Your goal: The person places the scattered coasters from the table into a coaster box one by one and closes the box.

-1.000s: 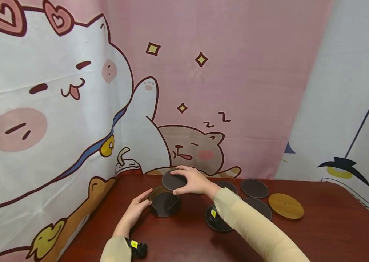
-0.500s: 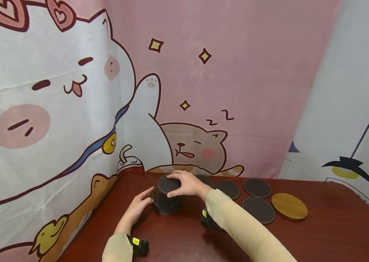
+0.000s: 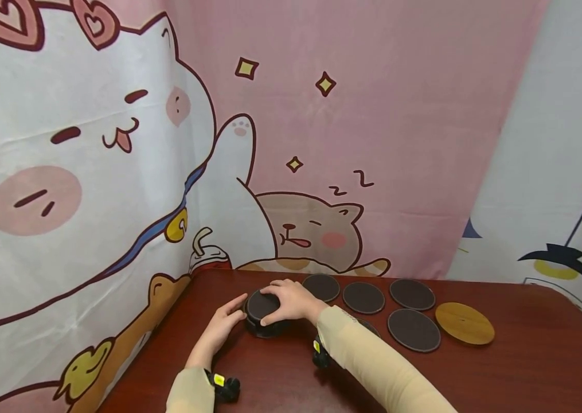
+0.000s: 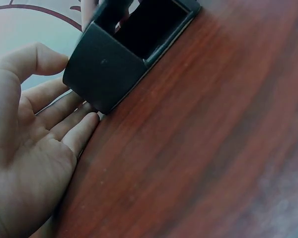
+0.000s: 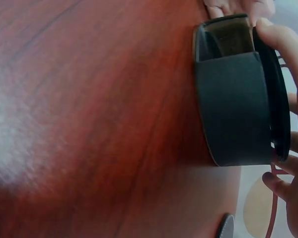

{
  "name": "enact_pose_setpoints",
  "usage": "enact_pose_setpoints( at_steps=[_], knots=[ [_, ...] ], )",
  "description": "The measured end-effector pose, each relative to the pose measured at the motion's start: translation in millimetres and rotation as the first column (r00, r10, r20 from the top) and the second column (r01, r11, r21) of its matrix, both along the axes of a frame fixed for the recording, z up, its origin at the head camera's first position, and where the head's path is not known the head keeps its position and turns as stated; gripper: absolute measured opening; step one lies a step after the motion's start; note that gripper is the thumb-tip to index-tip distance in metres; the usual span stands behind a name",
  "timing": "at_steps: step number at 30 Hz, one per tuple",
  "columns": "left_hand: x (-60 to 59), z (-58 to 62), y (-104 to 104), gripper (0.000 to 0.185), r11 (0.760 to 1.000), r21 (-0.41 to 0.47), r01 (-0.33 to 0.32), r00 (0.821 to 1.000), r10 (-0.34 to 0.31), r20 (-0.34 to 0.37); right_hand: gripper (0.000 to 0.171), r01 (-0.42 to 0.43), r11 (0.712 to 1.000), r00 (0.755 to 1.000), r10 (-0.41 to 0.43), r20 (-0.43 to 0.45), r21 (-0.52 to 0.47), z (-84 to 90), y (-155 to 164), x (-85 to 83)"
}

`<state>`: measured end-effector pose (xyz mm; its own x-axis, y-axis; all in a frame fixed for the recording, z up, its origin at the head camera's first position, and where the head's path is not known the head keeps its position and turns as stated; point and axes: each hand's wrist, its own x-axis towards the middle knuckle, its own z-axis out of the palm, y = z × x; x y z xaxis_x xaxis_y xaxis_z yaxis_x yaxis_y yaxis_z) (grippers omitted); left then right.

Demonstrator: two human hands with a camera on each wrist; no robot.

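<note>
Right hand (image 3: 291, 300) fingers (image 5: 280, 47) curl over round dark coaster (image 3: 261, 304), hold it on top of black holder (image 3: 266, 328). Left hand (image 3: 221, 327) fingers (image 4: 72, 121) straight, flat against holder's left side, hold nothing. Holder stands on red-brown tabletop (image 3: 502, 373), near back left corner. Four more dark coasters (image 3: 363, 297) lie flat to right, well apart from holder. Wooden coaster (image 3: 464, 323) lies farthest right. Cartoon cat curtain (image 3: 89, 143) hangs behind.

The holder (image 3: 265, 328) stands on the surface (image 3: 502, 373) near its far left corner, a coaster (image 3: 261, 305) on top of it. To the holder's right lie five more coasters (image 3: 414, 330) in two rows, one at the far right end
</note>
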<state>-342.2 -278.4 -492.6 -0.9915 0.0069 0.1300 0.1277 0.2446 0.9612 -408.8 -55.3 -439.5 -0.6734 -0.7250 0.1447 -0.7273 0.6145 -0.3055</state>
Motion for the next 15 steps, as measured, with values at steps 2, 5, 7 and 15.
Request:
enact_pose_setpoints(
  at_steps=[2, 5, 7, 15],
  knots=[
    [0.1, -0.6, -1, 0.059, 1.000, 0.000, 0.001, 1.000, -0.001, 0.001, 0.083, 0.006, 1.000, 1.000, -0.006, -0.027, 0.022, -3.0, -3, 1.5],
    [-0.1, -0.8, -2, 0.059, 1.000, 0.008, 0.000, 1.000, 0.000, 0.011, 0.083, 0.022, 0.999, 0.998, -0.020, -0.060, 0.039, -7.0, -5, 3.9],
    [-0.2, -0.8, -2, 0.059, 1.000, 0.008, 0.004, 1.000, -0.004, 0.008, 0.083, 0.030, 0.998, 0.997, -0.026, -0.074, 0.050, -9.1, -6, 5.5],
    [-0.3, -1.2, -3, 0.058, 1.000, 0.017, 0.002, 1.000, -0.002, 0.012, 0.081, 0.037, 0.997, 0.996, -0.031, -0.089, 0.064, -16.1, -7, 11.1]
  ],
)
